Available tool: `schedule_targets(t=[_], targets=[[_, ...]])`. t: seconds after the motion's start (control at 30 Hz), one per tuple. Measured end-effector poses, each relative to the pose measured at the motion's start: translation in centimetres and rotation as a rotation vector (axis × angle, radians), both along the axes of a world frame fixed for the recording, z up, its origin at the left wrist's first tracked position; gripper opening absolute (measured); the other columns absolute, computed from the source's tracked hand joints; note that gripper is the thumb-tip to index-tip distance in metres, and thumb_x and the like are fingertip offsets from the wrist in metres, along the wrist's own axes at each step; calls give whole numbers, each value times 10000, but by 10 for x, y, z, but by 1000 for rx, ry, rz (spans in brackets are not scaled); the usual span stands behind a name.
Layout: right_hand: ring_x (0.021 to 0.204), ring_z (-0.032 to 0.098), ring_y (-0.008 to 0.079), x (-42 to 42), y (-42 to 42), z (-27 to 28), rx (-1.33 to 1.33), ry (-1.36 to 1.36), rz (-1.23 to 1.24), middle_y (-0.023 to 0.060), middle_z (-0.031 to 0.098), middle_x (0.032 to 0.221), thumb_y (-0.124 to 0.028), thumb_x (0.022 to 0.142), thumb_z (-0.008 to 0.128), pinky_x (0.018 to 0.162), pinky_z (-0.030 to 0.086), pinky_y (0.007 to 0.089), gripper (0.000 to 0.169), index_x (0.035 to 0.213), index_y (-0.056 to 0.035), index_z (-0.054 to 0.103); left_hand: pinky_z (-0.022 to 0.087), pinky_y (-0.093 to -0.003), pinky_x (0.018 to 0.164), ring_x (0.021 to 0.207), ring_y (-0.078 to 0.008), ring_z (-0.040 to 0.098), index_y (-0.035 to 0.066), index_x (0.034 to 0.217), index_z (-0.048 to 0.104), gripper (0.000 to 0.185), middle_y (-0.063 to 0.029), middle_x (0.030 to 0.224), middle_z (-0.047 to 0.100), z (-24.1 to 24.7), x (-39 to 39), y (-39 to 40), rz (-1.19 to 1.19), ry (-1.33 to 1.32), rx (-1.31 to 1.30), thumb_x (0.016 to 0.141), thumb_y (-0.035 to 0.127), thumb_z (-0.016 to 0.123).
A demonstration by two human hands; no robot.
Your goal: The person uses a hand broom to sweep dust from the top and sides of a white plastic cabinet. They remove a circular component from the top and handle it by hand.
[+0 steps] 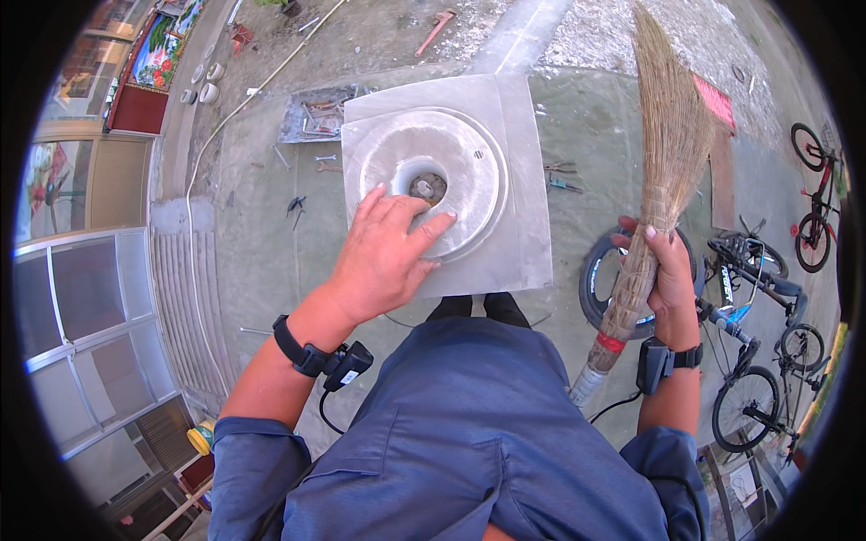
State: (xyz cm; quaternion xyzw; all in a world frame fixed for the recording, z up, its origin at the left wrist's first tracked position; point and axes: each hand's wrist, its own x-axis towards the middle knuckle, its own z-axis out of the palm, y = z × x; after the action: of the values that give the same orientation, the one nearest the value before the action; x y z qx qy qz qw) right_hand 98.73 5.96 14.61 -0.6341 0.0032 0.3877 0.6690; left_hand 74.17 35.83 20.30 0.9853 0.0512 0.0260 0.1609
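Observation:
A square metal-topped stand (528,223) is in front of me, bearing a round metal plate (467,135) with a deep round opening at its middle. Greyish lumps (425,189) lie inside the opening. My left hand (392,250) rests on the plate at the near left edge of the opening, palm down with its fingers spread. In my right hand (659,260) is the bound handle of a straw broom (666,128), held off to the right with its bristles pointing away from me. Red and pale tape wraps the lower handle.
A metal tray (291,122) of tools sits beyond the stand on the left. Pliers (565,184), wrenches (325,158) and a red pipe wrench (436,30) lie on the ground. A loose wheel (599,270) and bicycles (744,270) are on the right, a long hose (193,162) on the left.

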Motion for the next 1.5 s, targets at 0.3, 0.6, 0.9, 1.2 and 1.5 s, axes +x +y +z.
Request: schedule_targets(t=[0.3,0.6,0.9,1.2,1.5], targets=[[984,664,252,6,0,-5,-2,-10,63,184,612,1203,-314,876,686,722,567,320,593,1322,-9,445,317,-562,1071,1144,-309,531,120,1316,559,658,-124,1196,554,-8,2,-12,36,-58,63,697,142,784],[975,665,254,16,-2,-8,-11,-48,92,184,611,1200,-348,860,698,716,562,333,631,1329,-13,438,307,-562,1082,1140,-304,526,131,1316,566,654,-133,1199,550,-16,0,-13,50,-71,85,699,151,781],[962,668,254,25,-2,-7,2,-79,77,191,612,1195,-342,862,693,729,564,340,629,1321,3,436,299,-559,1096,1159,-307,525,136,1321,566,657,-132,1207,556,-13,2,-8,32,-32,53,697,145,774],[883,628,177,20,9,7,37,-42,42,91,616,1048,-201,884,663,732,530,325,457,1256,-9,479,322,-536,1084,1147,-337,525,101,1302,567,634,-145,1197,559,-16,6,-14,72,-69,-2,704,149,770],[928,646,257,18,22,15,8,-83,118,169,612,1130,-264,865,683,733,544,360,544,1279,12,464,322,-529,1089,1155,-322,531,78,1286,573,560,-130,1231,559,-30,4,-14,128,-121,-68,783,257,739]])
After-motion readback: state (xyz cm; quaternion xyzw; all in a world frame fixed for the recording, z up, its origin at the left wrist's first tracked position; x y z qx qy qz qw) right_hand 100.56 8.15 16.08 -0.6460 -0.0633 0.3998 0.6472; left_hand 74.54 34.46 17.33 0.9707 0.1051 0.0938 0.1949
